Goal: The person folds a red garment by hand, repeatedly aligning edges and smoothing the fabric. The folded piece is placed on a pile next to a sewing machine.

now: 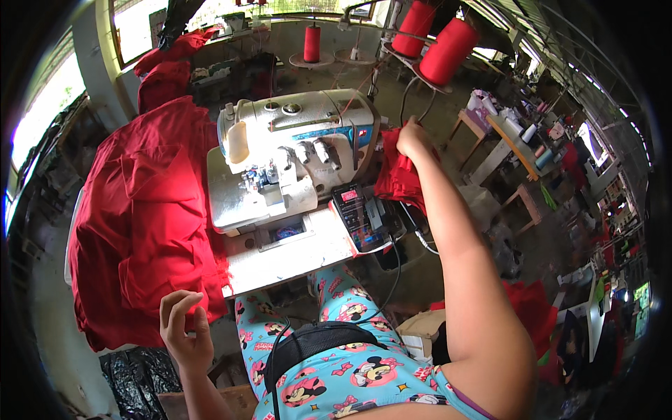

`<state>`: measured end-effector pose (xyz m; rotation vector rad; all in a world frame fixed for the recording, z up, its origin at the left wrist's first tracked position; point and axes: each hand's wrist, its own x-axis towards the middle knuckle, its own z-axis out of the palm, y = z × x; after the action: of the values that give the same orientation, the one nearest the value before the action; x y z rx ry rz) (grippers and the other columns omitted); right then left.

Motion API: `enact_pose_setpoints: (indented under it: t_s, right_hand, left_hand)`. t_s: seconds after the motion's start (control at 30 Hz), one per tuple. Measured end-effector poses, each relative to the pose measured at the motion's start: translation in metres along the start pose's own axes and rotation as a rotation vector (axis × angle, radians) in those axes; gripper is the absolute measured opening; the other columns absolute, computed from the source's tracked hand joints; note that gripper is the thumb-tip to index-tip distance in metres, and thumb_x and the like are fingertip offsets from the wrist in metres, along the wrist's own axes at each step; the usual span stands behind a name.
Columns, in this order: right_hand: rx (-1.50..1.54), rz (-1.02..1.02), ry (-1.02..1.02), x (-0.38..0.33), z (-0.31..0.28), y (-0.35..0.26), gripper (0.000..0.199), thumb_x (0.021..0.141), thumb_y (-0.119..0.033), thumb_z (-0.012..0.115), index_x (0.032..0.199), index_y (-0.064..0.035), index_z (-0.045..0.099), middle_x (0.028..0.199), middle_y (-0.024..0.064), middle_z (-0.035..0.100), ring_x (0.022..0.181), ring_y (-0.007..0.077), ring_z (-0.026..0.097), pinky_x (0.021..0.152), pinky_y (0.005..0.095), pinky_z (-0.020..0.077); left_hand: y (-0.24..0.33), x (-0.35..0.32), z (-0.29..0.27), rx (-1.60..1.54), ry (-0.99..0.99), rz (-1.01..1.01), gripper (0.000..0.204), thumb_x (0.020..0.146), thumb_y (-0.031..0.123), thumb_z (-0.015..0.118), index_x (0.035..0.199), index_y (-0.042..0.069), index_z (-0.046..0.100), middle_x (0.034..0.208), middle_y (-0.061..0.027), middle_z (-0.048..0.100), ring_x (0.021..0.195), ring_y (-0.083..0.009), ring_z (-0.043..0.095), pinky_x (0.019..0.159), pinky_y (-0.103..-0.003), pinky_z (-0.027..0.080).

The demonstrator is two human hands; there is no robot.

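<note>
My right arm reaches forward past the right end of a white sewing machine (301, 126). There my right hand (414, 138) is closed on the top of a bunch of red fabric pieces (397, 175); the fingertips are partly hidden. My left hand (185, 325) is raised near my lap, its fingers loosely bent and apart, with nothing in it. Beside that hand a large heap of red cloth (150, 210) hangs over the left side of the machine table (280, 262).
A phone (355, 217) with a cable lies at the table's right front corner. Large red thread cones (448, 50) stand on a rack behind the machine. To the right are a wooden-edged table (514, 140) with thread spools and more red cloth (528, 308). A black plastic bag (140, 378) lies at lower left.
</note>
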<state>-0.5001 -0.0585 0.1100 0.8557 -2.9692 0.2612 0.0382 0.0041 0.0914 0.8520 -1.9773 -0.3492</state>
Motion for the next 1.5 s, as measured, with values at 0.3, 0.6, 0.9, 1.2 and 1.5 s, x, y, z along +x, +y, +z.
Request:
enact_pose_setpoints:
  t_s: [0.3,0.6,0.9,1.2,1.5]
  right_hand:
    - [0.454,-0.375,0.368,0.001,-0.086,0.100,0.064,0.071,0.011,0.047,0.129,-0.0141,0.049,0.109,0.0145,0.064,0.106,0.0290,0.059,0.091,0.0338,0.0451]
    - [1.402,-0.485,-0.019,0.045,-0.108,0.185,0.067,0.071,0.003,0.047,0.136,-0.0076,0.043,0.115,0.0100,0.057,0.096,0.0170,0.057,0.083,0.0282,0.0468]
    - [0.422,-0.137,0.009,0.043,0.036,0.212,0.065,0.073,0.006,0.049,0.136,-0.0055,0.042,0.123,0.0178,0.056,0.115,0.0274,0.054,0.092,0.0347,0.0460]
    - [0.982,-0.695,-0.149,-0.119,-0.005,0.039,0.017,0.090,0.000,0.048,0.105,-0.0020,0.055,0.086,0.0092,0.069,0.068,0.0104,0.060,0.065,0.0259,0.0488]
    - [0.546,-0.701,-0.002,-0.118,0.077,0.017,0.023,0.083,0.002,0.046,0.104,-0.0039,0.052,0.092,0.0126,0.068,0.087,0.0325,0.065,0.073,0.0417,0.0512]
  left_hand:
    - [-0.006,-0.006,-0.004,-0.026,0.000,-0.040,0.023,0.076,-0.007,0.057,0.096,0.003,0.063,0.091,-0.0119,0.059,0.083,-0.0255,0.058,0.073,-0.033,0.047]
    - [0.006,0.002,0.013,-0.055,-0.061,-0.003,0.021,0.078,-0.005,0.058,0.096,0.004,0.063,0.090,-0.0117,0.059,0.081,-0.0249,0.058,0.072,-0.033,0.047]
    - [0.009,0.010,0.014,0.000,-0.086,0.053,0.019,0.079,-0.004,0.058,0.095,0.004,0.063,0.089,-0.0119,0.060,0.080,-0.0246,0.059,0.072,-0.033,0.047]
    - [0.008,-0.001,0.020,-0.046,-0.126,-0.058,0.023,0.078,-0.005,0.059,0.098,0.006,0.064,0.093,-0.0104,0.060,0.082,-0.0232,0.059,0.072,-0.032,0.047]
    - [0.001,-0.005,0.012,-0.037,-0.119,-0.134,0.022,0.078,-0.005,0.059,0.097,0.005,0.064,0.093,-0.0105,0.059,0.083,-0.0224,0.059,0.072,-0.031,0.047]
